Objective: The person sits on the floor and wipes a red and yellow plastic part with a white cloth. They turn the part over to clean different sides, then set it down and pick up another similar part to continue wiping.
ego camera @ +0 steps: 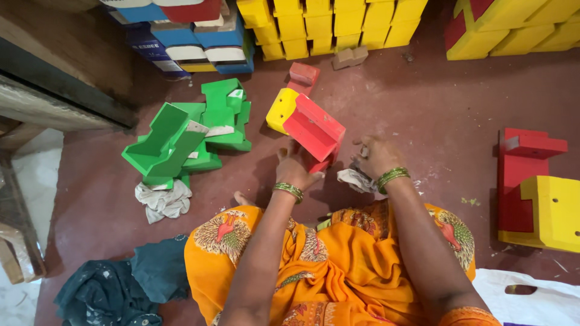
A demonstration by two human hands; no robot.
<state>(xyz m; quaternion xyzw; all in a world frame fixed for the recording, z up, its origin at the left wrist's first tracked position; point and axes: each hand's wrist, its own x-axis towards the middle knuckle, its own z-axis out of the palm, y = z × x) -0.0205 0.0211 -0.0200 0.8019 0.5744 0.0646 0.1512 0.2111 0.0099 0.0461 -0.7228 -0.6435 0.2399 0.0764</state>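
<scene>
Two hands, left hand and right hand, hold one red-and-yellow wooden piece.

Floor: dull maroon-red, scuffed.
Wooden piece at the left hand: red faces, yellow end.
Heap of wooden pieces toward the floor's left edge: bright green, some bare pale faces.
Stacked blocks at the far edge: yellow; blue-and-white stack beside them.
Piece at the right edge: red and yellow.
Rags: off-white.
Cloth near the left corner: dark teal.
Garment: orange with bird motifs.
Bangles: green.
</scene>
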